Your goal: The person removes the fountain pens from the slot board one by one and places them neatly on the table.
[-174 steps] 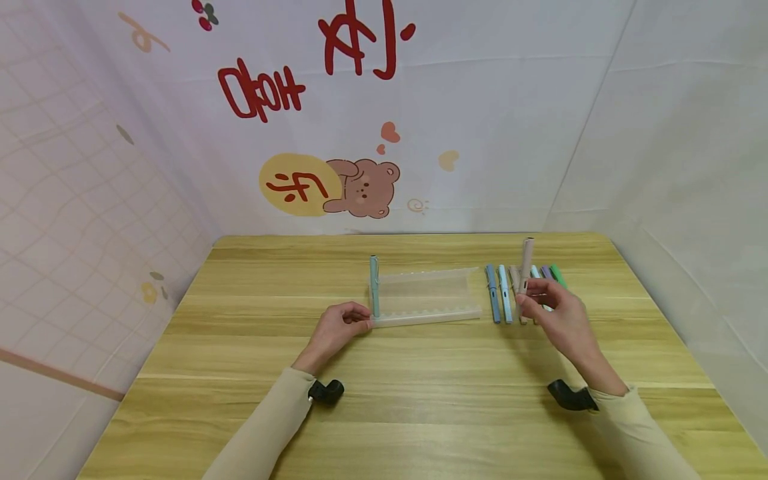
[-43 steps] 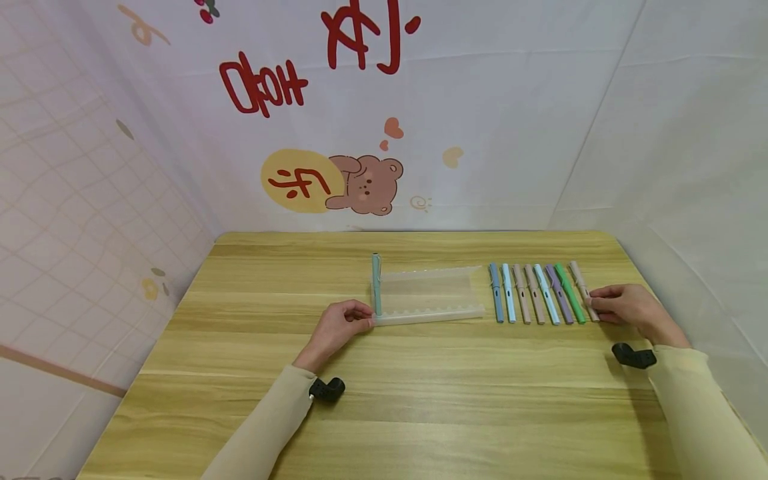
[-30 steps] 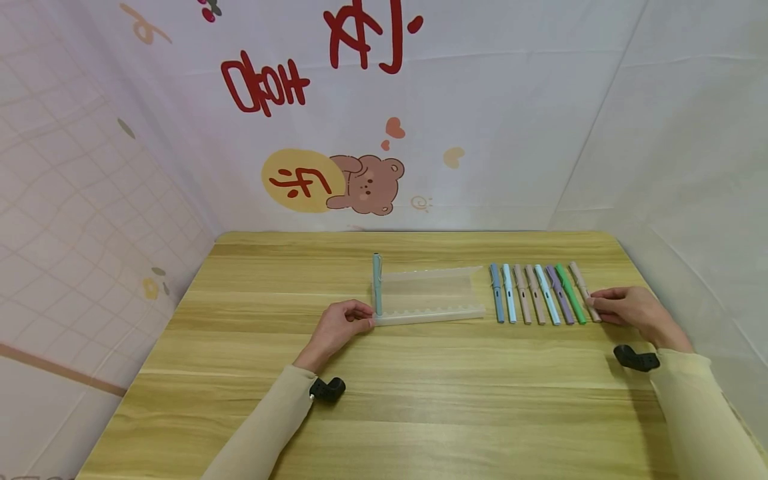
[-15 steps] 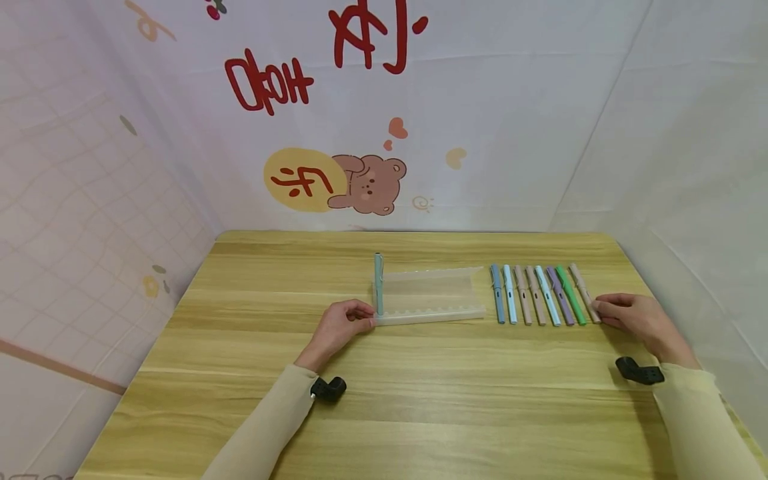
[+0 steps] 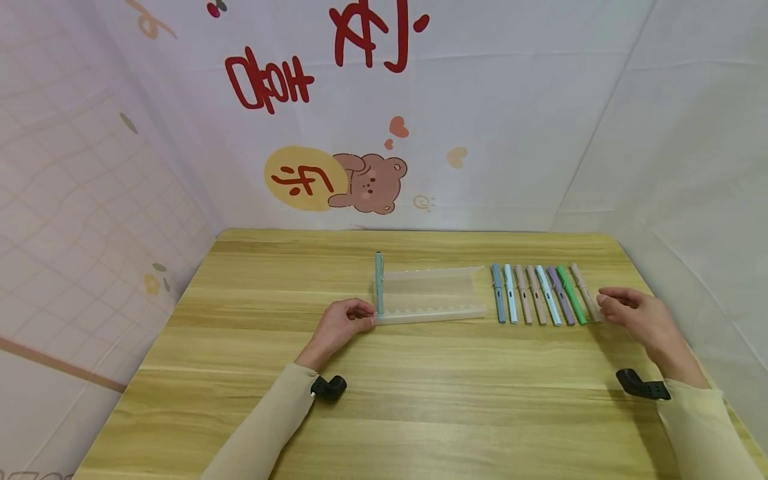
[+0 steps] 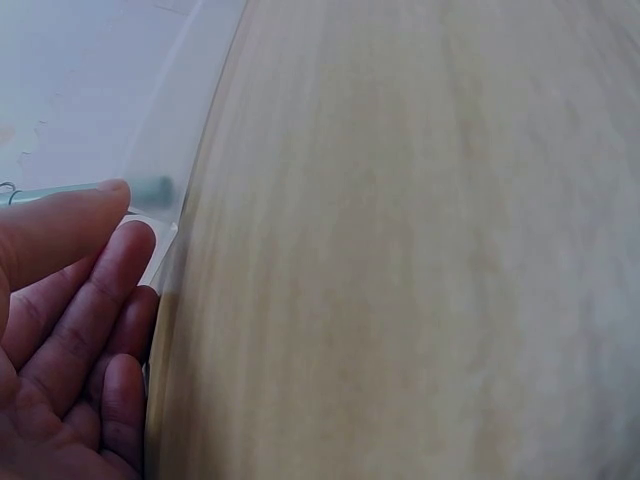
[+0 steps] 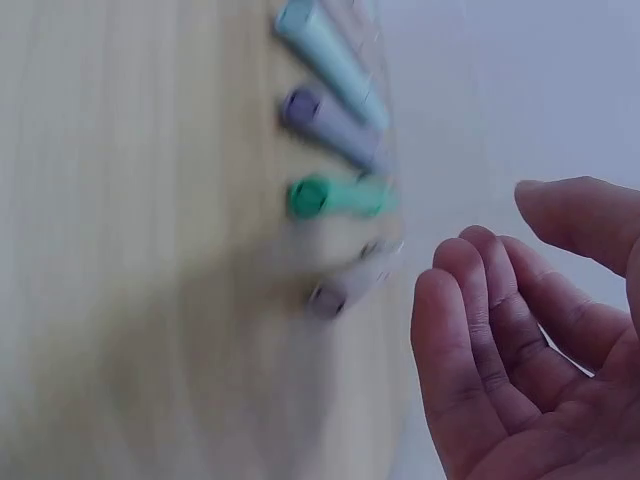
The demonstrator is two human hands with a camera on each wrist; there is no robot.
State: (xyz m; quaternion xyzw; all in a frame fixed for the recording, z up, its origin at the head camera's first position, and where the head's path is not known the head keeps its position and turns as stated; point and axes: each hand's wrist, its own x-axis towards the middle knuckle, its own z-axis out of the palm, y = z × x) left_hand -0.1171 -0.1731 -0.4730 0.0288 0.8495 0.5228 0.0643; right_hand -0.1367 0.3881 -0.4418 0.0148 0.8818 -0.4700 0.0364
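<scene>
My left hand (image 5: 343, 327) pinches the front left corner of a clear plastic pen stand (image 5: 432, 291) between thumb and fingers. One teal pen (image 5: 379, 283) stands upright at the stand's left end. On the right, my right hand (image 5: 643, 323) hovers beside a beige pen (image 5: 585, 291), thumb and fingers apart and holding nothing. In the right wrist view a gap shows between those fingers and the beige pen (image 7: 355, 282). Left of it lie a green pen (image 5: 571, 295), a purple pen (image 5: 561, 295) and several blue and brownish pens.
The pens lie in a row on the wooden table (image 5: 420, 400), right of the stand. A white printed cloth (image 5: 510, 120) hangs behind the table, with more cloth at both sides. Black cameras (image 5: 642, 385) are strapped to the wrists.
The right hand carried a beige pen from within the row to its right end, laid it down, then let go and drew slightly away. The left hand stays at the stand's corner.
</scene>
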